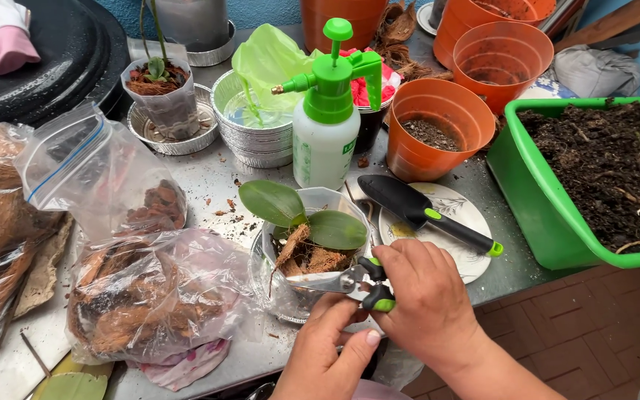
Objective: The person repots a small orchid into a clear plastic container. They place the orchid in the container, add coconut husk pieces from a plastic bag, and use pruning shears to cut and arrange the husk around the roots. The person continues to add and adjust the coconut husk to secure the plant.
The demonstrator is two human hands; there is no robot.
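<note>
Cluttered across a pale metal bench [209,185] are potting supplies, with red brick paving at the near right. At the near edge my right hand [427,296] is curled tight around small garden pruners with black and green handles [370,285], their short metal blades pointing left against the rim of a clear plastic pot [320,278]. That pot holds a young plant with two broad green leaves [305,215] in brown bark. My left hand [327,355] sits just beneath, fingers loosely bent, touching the pot's near side; I cannot tell whether it grips it. Behind the pot stands a white spray bottle with a green pump top [327,126]. A black trowel with a green-tipped handle [424,215] lies on a patterned white plate [457,211]. Far right sits a green plastic tub of dark soil [535,192].
</note>
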